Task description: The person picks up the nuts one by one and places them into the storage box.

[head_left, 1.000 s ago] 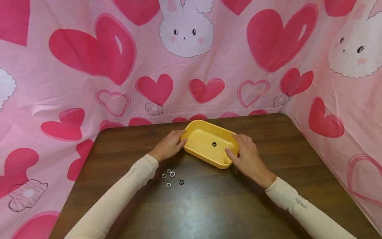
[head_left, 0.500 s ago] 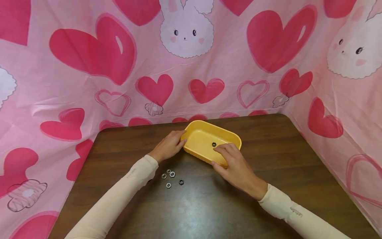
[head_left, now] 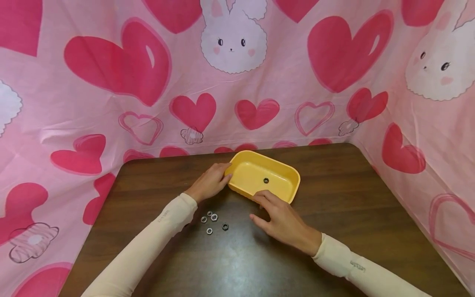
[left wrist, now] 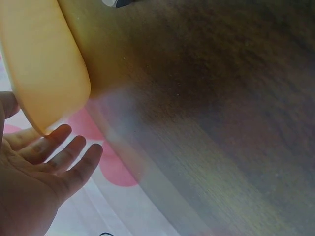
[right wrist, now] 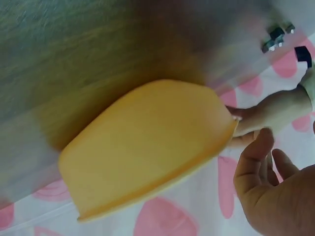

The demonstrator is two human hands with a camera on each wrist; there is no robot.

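Observation:
A yellow plastic tray (head_left: 246, 177) sits at an angle on the table, with one dark hex nut (head_left: 266, 180) on its floor. At the tray's left end my left hand (head_left: 208, 181) pinches the rim, thumb on one side and fingers on the other; the left wrist view shows the fingers (left wrist: 78, 162) beside the tray wall (left wrist: 44, 64). My right hand (head_left: 285, 220) hovers by the front edge of the tray, fingers loosely bent and holding nothing. Left of it on the table lie several silver hex nuts (head_left: 214, 217) and a darker hex nut (head_left: 225, 227).
The dark wood-grain table (head_left: 341, 194) extends to both sides and in front of the tray. A pink cloth (head_left: 230, 86) with hearts and rabbits hangs behind and along the sides.
My right hand has let go of the tray's right end and moved left and toward me, past the front rim. The left hand, tray and nuts have stayed in place.

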